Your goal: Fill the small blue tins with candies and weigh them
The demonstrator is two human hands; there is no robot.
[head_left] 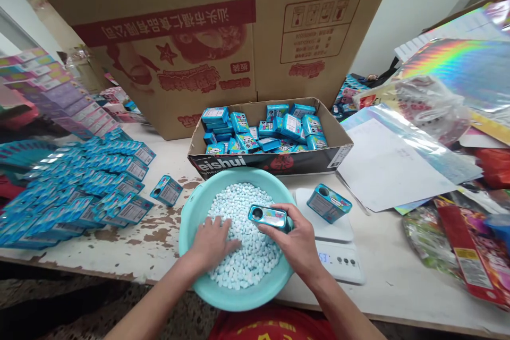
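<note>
A turquoise plastic basin [187, 239] holds a heap of small pale blue and white candies [243, 265]. My left hand [213, 241] lies on the candies with its fingers spread, the tips partly sunk among them. My right hand [297, 241] grips a small blue candy tin [271, 218] over the right side of the basin; a dark round hole shows in the tin's top. Beside the basin, another blue tin [329, 203] stands on a white digital scale [338, 260] with a lit display. A single tin [166, 191] sits left of the basin.
Behind the basin, an open carton [271, 163] is piled with blue tins. Rows of similar tins [79, 196] fill the left of the table. A large cardboard box [223, 53] rises at the back. White paper [392, 164] and plastic bags [470, 255] lie at right.
</note>
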